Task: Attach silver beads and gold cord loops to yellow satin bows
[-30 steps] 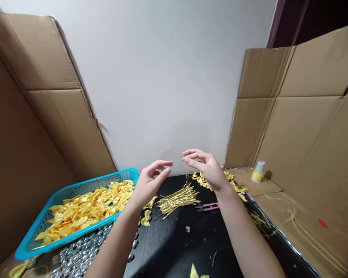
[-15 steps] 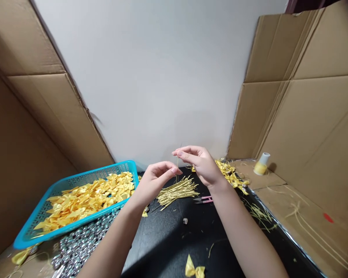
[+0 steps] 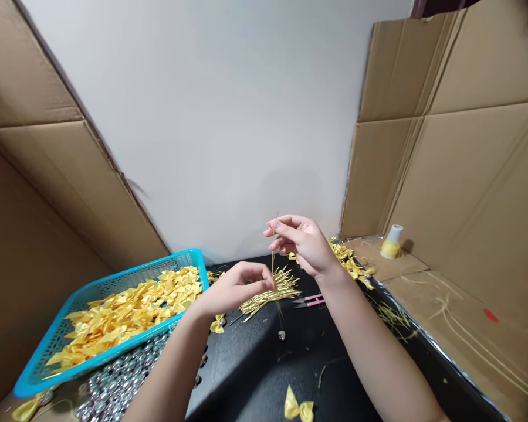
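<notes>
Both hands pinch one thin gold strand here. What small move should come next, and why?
Probably the left hand slides down the gold strand to straighten it. The right hand pinches it near the top, the left lower, and it stands roughly upright between them above the bundle of strands. Its lower end, toward the small bell, is too thin to follow.

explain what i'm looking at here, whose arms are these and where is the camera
This is one picture from a camera worn on a person's head, looking down at their own bare hands. The left hand and the right hand each pinch a thin gold strand, held upright between them. Below them, on and beside the black tabletop, lie a blue plastic basket of yellow satin bows, a bundle of gold strands, pink-handled snips and a heap of small silver bells. Brown cardboard sheets stand around.
</notes>
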Demonstrator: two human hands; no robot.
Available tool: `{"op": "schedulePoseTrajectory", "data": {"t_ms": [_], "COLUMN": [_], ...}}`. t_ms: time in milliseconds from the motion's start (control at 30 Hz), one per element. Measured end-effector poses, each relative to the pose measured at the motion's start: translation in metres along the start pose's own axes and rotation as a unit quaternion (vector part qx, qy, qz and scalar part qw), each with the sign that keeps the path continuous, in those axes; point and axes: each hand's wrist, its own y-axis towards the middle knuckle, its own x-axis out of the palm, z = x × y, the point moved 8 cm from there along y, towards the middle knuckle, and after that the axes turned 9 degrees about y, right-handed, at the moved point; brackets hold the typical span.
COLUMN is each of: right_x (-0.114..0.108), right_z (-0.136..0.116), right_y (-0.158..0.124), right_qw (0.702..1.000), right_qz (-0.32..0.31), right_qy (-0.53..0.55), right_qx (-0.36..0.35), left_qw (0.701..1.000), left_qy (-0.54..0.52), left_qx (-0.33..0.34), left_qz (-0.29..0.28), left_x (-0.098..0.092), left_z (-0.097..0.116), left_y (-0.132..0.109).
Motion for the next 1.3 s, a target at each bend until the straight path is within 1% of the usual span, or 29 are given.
{"op": "schedulePoseTrajectory", "data": {"t_ms": [67, 100, 167, 233, 300, 367, 400, 433, 500, 600, 667, 833, 1033, 1167, 1300], "right_x": [-0.002, -0.003, -0.004, -0.005, -0.006, -0.003, -0.002, 0.001, 0.006, 0.014, 0.017, 0.019, 0.019, 0.019, 0.017], "right_z": [-0.003, -0.004, -0.007, -0.01, -0.011, -0.012, -0.012, -0.012, -0.01, -0.002, 0.003, 0.008, 0.007, 0.007, 0.006], "right_y": [0.0, 0.0, -0.001, -0.001, -0.002, -0.004, -0.004, -0.005, -0.006, -0.006, -0.006, -0.005, -0.006, -0.005, -0.003], "right_qw": [1.0, 1.0, 0.999, 0.997, 0.994, 0.992, 0.991, 0.99, 0.988, 0.989, 0.989, 0.989, 0.99, 0.991, 0.993], "right_qz": [0.009, 0.01, 0.015, 0.023, 0.029, 0.024, 0.02, 0.013, -0.006, -0.039, -0.049, -0.06, -0.053, -0.055, -0.041], "right_qy": [-0.004, -0.008, -0.027, -0.056, -0.086, -0.107, -0.115, -0.122, -0.13, -0.127, -0.124, -0.125, -0.118, -0.11, -0.1], "right_qx": [-0.013, -0.02, -0.037, -0.049, -0.056, -0.064, -0.07, -0.075, -0.079, -0.068, -0.061, -0.057, -0.052, -0.054, -0.057], "left_qw": [0.999, 0.998, 0.996, 0.992, 0.982, 0.969, 0.961, 0.953, 0.94, 0.927, 0.921, 0.915, 0.917, 0.924, 0.932], "left_qy": [0.042, 0.055, 0.078, 0.09, 0.087, 0.052, 0.01, -0.034, -0.099, -0.153, -0.177, -0.19, -0.203, -0.198, -0.183], "left_qx": [-0.026, -0.034, -0.043, -0.04, -0.029, -0.009, 0.008, 0.027, 0.047, 0.043, 0.038, 0.034, 0.03, 0.024, 0.022], "left_qz": [-0.023, -0.021, 0.01, 0.078, 0.163, 0.242, 0.277, 0.299, 0.323, 0.34, 0.345, 0.355, 0.343, 0.325, 0.313], "left_x": [0.004, 0.005, 0.0, -0.011, -0.025, -0.037, -0.041, -0.043, -0.044, -0.041, -0.039, -0.038, -0.037, -0.035, -0.033], "left_z": [-0.014, -0.02, -0.03, -0.031, -0.023, -0.01, -0.004, 0.002, 0.01, 0.011, 0.009, 0.007, 0.003, 0.0, -0.002], "left_y": [0.003, 0.005, 0.01, 0.011, 0.008, -0.001, -0.006, -0.01, -0.016, -0.018, -0.016, -0.013, -0.012, -0.009, -0.006]}}
